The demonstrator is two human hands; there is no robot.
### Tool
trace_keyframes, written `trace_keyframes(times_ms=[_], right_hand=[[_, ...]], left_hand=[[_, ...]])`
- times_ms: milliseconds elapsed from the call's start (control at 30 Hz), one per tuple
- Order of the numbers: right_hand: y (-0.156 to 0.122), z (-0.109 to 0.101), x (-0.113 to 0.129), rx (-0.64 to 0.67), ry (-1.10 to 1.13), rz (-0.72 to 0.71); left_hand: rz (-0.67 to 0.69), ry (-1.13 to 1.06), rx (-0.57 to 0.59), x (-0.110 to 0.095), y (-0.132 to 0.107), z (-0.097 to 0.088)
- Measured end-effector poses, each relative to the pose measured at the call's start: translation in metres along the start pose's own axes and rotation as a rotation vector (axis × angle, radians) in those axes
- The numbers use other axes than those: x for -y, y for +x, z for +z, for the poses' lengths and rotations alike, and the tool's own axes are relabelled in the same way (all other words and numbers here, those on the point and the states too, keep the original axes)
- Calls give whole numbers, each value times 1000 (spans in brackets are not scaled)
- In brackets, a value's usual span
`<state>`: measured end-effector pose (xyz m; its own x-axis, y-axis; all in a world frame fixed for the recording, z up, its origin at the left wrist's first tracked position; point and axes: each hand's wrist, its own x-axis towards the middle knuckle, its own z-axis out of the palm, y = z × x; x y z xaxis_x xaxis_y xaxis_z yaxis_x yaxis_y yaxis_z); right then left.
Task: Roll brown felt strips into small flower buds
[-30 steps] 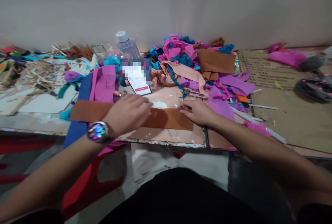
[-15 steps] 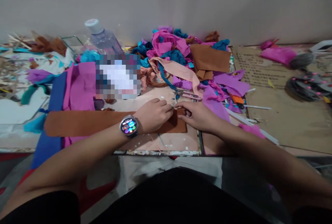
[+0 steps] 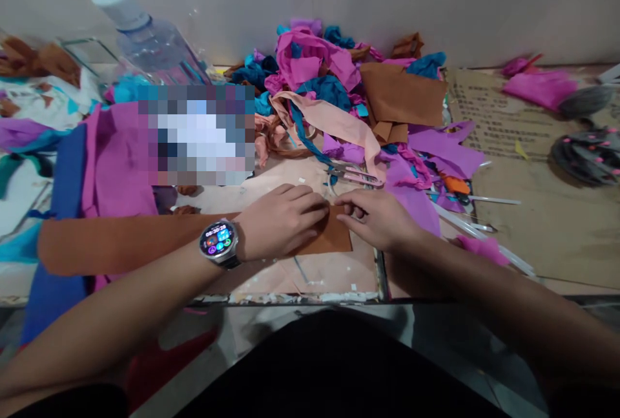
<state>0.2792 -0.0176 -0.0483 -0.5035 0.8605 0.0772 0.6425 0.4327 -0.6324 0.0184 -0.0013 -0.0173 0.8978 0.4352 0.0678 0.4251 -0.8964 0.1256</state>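
A long brown crepe paper strip [image 3: 130, 243] lies across the front of the work surface, its rounded end to the left and its square end under my hands. My left hand [image 3: 285, 221], with a smartwatch on the wrist, rests over the strip with bent fingers closed at its upper edge; the thumb is hidden. Just to the right, my right hand [image 3: 375, 218] pinches with thumb and index finger at the same upper edge, near the square corner. The fingertips of both hands almost meet. Small pink-handled scissors [image 3: 358, 176] lie right behind them.
Crumpled pink, teal and brown crepe paper [image 3: 314, 69] is heaped at the back. A clear bottle [image 3: 155, 43] with a white cap stands back left, behind a pixelated patch. Cardboard [image 3: 513, 211] covers the right side, with a black pincushion-like object [image 3: 586, 156] on it.
The view has moved closer and shifted a little. My left fingers look more stretched out over the brown strip; my right hand keeps its pinch by the corner.
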Motion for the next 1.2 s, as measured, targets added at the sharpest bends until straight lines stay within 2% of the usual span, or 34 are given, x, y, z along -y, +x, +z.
trace_keyframes(times_ms=[300, 633, 1200], right_hand=[[-4, 1, 0, -43, 15, -134], [-3, 1, -4, -8, 50, -254], [-3, 0, -8, 43, -31, -338]], left_hand=[[-27, -52, 18, 3, -2, 7], [-38, -72, -2, 3, -2, 8], [-36, -46, 22, 2, -2, 7]])
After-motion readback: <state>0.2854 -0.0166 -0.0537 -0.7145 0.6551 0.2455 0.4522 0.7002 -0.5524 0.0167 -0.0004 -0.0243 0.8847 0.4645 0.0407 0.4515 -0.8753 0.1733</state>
